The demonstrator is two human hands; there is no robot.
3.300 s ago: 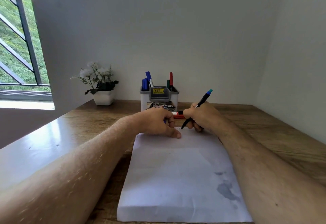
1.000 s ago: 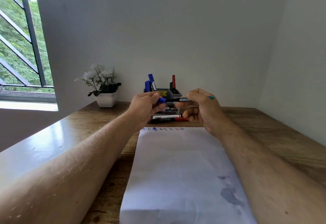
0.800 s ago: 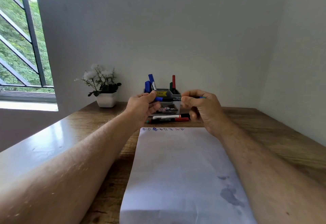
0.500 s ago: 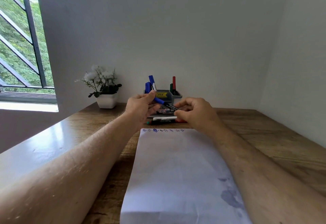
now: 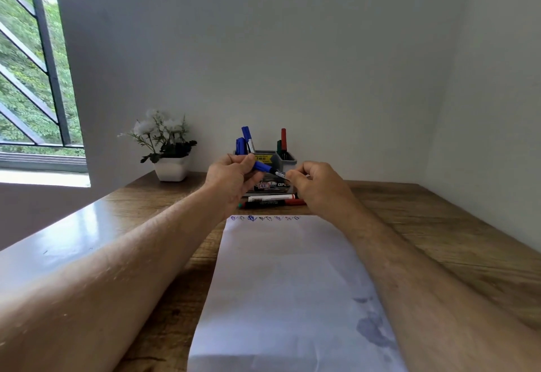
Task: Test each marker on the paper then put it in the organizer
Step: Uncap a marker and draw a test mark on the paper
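Observation:
A blue-capped marker (image 5: 270, 170) hangs in the air in front of the grey organizer (image 5: 288, 161). My left hand (image 5: 232, 180) pinches its capped end, and my right hand (image 5: 317, 186) holds the other end. The organizer stands against the wall with blue markers (image 5: 245, 140) in its left cell and a red and a green one (image 5: 282, 142) in its right cell. The white paper (image 5: 288, 278) lies lengthwise before me, with a row of blue scribbles (image 5: 265, 218) along its far edge. Two markers (image 5: 272, 200) lie on the wooden desk between paper and organizer.
A white pot with white flowers (image 5: 168, 152) stands left of the organizer near the wall. A barred window (image 5: 29, 79) is at far left. A grey stain (image 5: 373, 327) marks the paper's near right part. Walls close the desk (image 5: 439, 225) at back and right.
I stopped writing on the paper and lifted both hands. The cap went back on the marker. Both hands then lowered slightly, the marker now tilting down to the right.

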